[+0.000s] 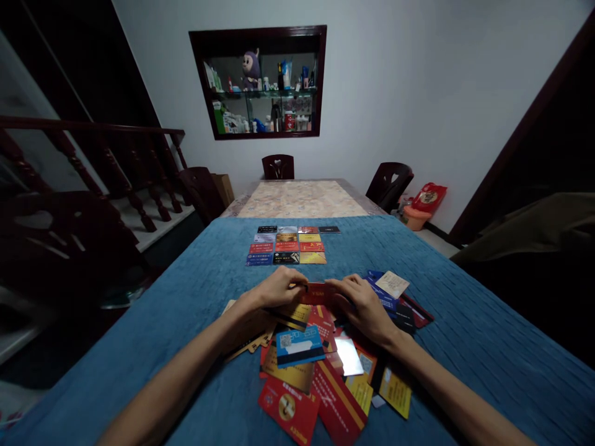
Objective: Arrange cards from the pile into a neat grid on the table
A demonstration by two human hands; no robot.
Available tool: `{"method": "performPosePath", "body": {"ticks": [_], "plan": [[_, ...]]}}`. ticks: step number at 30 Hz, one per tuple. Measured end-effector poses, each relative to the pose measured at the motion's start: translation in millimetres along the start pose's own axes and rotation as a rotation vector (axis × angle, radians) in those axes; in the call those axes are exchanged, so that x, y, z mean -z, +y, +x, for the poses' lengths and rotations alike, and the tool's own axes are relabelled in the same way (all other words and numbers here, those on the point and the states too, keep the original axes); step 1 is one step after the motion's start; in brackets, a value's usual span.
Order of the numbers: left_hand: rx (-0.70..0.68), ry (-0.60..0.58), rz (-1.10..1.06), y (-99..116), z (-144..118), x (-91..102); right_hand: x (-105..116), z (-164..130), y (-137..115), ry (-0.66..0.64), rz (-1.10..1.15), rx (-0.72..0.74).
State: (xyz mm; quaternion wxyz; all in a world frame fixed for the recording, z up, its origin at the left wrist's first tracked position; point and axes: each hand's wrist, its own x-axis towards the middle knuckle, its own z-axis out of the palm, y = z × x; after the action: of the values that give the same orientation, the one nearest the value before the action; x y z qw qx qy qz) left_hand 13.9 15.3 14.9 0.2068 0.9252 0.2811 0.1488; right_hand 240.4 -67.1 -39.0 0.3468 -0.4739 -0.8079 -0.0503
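Observation:
Between my hands, a red card [317, 293] with gold lettering is held at its two ends. My left hand [282, 287] pinches its left end, and the fingers of my right hand [360, 300] close on its right end. Below and around them spreads a loose pile of cards: a blue card [300, 345] lies on top, with a red card with a gold emblem [289, 409] nearer me and a yellow card [395, 391] to the right. Beyond my hands, several cards lie in neat rows, among them a black card [286, 257].
A blue cloth [195, 285] covers the near part of the table, whose patterned top [302, 197] shows beyond. Dark chairs [389, 183] stand around it. A wall niche [264, 80] holds bottles and a plush toy. A wooden railing [93, 126] runs along the left.

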Motion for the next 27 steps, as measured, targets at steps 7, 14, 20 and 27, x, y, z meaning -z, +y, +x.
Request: {"method": "performPosePath", "body": {"ticks": [7, 14, 20, 27], "plan": [[0.041, 0.047, -0.009, -2, 0, 0.3, -1, 1, -4, 0.036, -0.143, 0.066], [0.046, 0.070, -0.017, 1, 0, 0.5, 1, 1, -6, 0.077, -0.298, 0.110], [0.031, 0.093, -0.026, 0, 1, -3.1, 4, 3, -5, 0.094, -0.367, 0.168], [-0.042, 0.190, -0.098, 4, 0, -9.7, 11, 3, -1, 0.107, -0.383, 0.182]]}}
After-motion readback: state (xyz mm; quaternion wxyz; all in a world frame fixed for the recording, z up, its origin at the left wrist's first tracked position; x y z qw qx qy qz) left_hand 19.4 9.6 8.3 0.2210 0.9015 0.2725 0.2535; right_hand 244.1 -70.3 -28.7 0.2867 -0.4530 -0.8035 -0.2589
